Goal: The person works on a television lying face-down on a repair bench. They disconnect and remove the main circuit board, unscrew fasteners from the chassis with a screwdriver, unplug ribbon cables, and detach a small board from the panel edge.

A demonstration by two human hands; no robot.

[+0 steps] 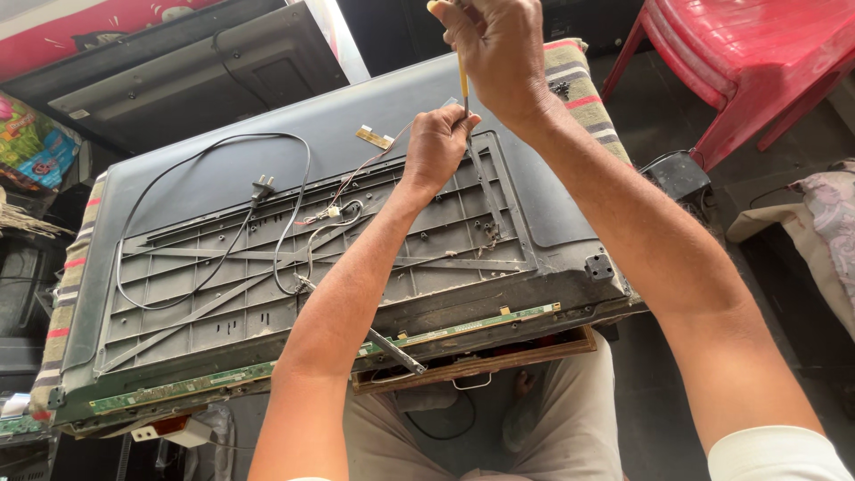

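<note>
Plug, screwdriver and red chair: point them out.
Plug (262,188), head view, on its black body, lying on the panel.
Screwdriver (463,86), head view, on the yellow shaft below the right hand (499,49).
Red chair (757,44), head view, on its seat.

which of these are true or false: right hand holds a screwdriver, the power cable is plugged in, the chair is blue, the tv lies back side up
1. The right hand holds a yellow-handled screwdriver. True.
2. The black power cable is plugged into a socket. False: its plug lies loose on the television back panel.
3. The plastic chair is blue. False: it is red.
4. The television lies with its back side up. True.
5. The left hand rests on the back panel by the screwdriver tip. True.
</note>
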